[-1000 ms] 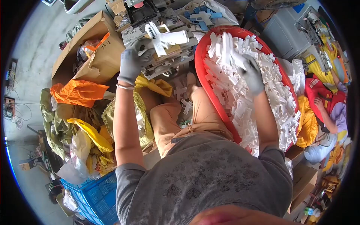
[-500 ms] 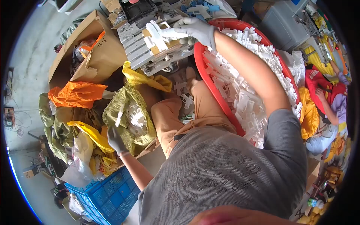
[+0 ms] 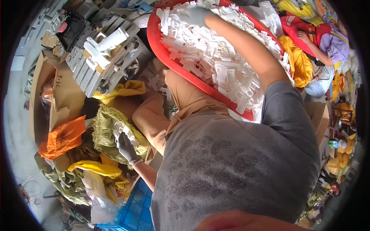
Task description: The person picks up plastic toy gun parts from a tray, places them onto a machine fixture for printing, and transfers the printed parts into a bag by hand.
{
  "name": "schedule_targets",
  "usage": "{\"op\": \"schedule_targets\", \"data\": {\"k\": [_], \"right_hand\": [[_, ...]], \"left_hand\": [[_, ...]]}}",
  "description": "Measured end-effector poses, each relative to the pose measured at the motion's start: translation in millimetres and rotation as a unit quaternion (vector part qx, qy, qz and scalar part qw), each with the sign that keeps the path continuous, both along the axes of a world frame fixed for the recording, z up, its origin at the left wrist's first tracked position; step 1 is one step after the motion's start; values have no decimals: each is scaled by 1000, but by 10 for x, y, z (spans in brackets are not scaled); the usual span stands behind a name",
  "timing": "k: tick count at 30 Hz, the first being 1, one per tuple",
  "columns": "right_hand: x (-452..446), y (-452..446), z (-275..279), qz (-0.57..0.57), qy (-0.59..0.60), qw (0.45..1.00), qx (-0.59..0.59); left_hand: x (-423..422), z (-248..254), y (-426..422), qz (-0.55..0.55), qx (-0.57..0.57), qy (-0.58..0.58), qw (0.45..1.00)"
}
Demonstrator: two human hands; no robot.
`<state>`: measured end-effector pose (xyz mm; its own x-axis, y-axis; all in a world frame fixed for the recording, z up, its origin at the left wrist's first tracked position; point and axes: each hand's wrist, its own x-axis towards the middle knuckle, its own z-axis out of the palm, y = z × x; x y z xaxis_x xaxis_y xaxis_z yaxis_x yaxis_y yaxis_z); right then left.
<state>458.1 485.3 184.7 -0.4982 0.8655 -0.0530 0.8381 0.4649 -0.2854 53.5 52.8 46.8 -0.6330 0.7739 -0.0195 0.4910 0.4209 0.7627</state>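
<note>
My right hand point(image 3: 195, 16), in a pale glove, reaches into the far part of a red tub point(image 3: 154, 32) heaped with white plastic toy-gun pieces point(image 3: 216, 54). Motion blurs its fingers, so any hold is unclear. Gloved in grey, my left hand point(image 3: 126, 148) is at the mouth of a woven green sack point(image 3: 103, 133); its fingers look stretched out, beside white pieces point(image 3: 117, 131) inside. On a grey slatted fixture point(image 3: 83, 73) ahead of me lies a white toy-gun-shaped piece point(image 3: 102, 48), apart from both hands.
A cardboard box point(image 3: 65, 90) stands left of the fixture, with orange cloth point(image 3: 63, 138) and yellow bags point(image 3: 94, 167) nearer me. A blue crate point(image 3: 135, 210) is at my lower left. Further right, another person in red point(image 3: 300, 32) sits beyond a yellow sack point(image 3: 296, 61).
My right hand has gone from the piece on the fixture into the red tub. My left hand has come up to the sack's mouth, and the white piece seen above it has dropped from view.
</note>
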Motion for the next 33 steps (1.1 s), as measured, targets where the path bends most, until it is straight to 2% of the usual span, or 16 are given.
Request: {"op": "schedule_targets", "data": {"k": [1,2,5,6,8,11,13,16,18,20,23,24,26,27,29,33], "right_hand": [[297,10,-503,-46,-142,988,-28],[584,11,-991,-41,-190,981,9],[1193,-321,-1813,-173,-143,971,86],[1171,-531,-1685,-240,-158,956,58],[1247,-736,-1972,-249,-194,930,186],[913,-957,-1619,-254,-198,944,69],[795,-1123,-1997,-146,-198,965,94],[417,-1376,-1828,-90,-148,984,52],[330,-1462,-1869,-3,-77,995,66],[285,-1429,-1471,-27,33,999,16],[475,-1269,-1308,-94,333,937,47],[543,-1253,-1129,-161,355,920,-39],[765,-1154,-941,-222,452,818,-280],[937,-1020,-1175,-226,441,828,-263],[1233,-812,-1536,-281,150,947,-31],[1402,-1031,-1403,-306,189,932,-41]], "left_hand": [[81,27,16,10,-16,4,1000],[97,69,22,33,-26,11,999],[139,27,23,-10,-58,103,993],[232,107,62,-14,-64,106,992],[301,157,121,-33,-80,90,992],[387,93,196,-55,-67,83,993],[439,53,243,-67,-56,69,994],[598,100,357,-78,-46,31,995],[615,100,333,-96,-48,22,994],[600,112,282,-104,-53,51,992],[597,162,198,-117,-118,142,976],[529,31,123,-109,-86,108,984],[451,-131,7,-103,-66,63,990],[452,-157,-15,-103,-76,56,990],[485,-165,4,-123,-85,50,987],[610,-8,117,-121,-101,38,987]]}}
